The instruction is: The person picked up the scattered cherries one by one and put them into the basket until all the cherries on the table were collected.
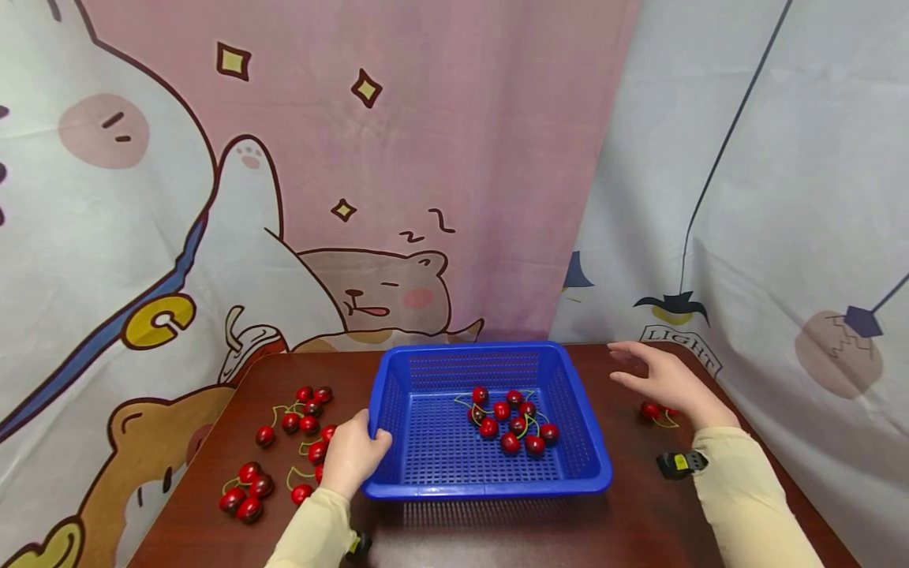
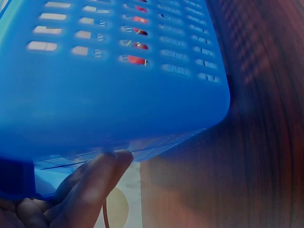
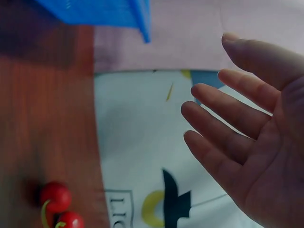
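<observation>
My left hand grips the left rim of a blue plastic basket, thumb over the edge. In the left wrist view its fingers lie against the outside of the basket wall. Several red cherries with green stems lie inside, toward the right half of the basket. To the right of the basket, my right hand hovers over the table with its fingers spread and nothing in it. The right wrist view shows its palm bare. A pair of cherries lies on the table below that hand.
On the brown table, several loose cherries are scattered left of the basket, with a cluster nearer the front left. Printed cartoon curtains hang right behind the table's far edge and along its right side.
</observation>
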